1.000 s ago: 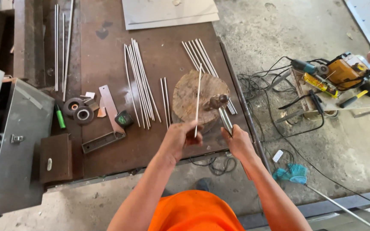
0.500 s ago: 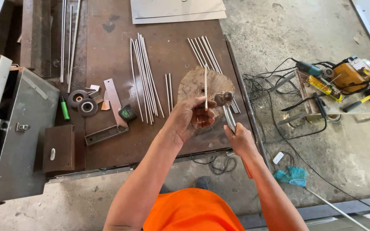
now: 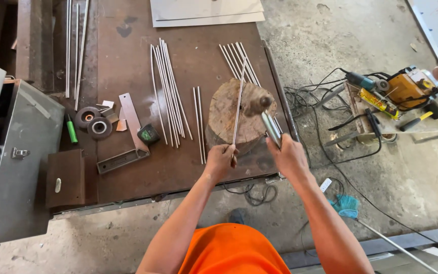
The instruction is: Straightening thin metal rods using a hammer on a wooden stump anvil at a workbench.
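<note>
My left hand (image 3: 222, 156) grips the near end of a thin metal rod (image 3: 238, 104) that lies lengthwise across a round wooden block (image 3: 228, 117) on the brown metal table (image 3: 128, 56). My right hand (image 3: 289, 156) holds a hammer by its metal handle (image 3: 270, 129); the hammer head (image 3: 259, 103) hovers over the right side of the block, beside the rod. Loose bundles of similar rods (image 3: 167, 91) lie on the table left of the block, and more rods (image 3: 236, 61) lie behind it.
A metal square (image 3: 128, 133), a tape measure (image 3: 149, 134), two grinding discs (image 3: 92, 122) and a green marker (image 3: 71, 129) lie left. A grey metal box (image 3: 13, 162) stands far left. Power tools (image 3: 404, 91) and cables (image 3: 325, 109) clutter the concrete floor on the right.
My left hand slid back along the rod toward the near end. The hammer stays over the block, its head shifted slightly to the right of the rod.
</note>
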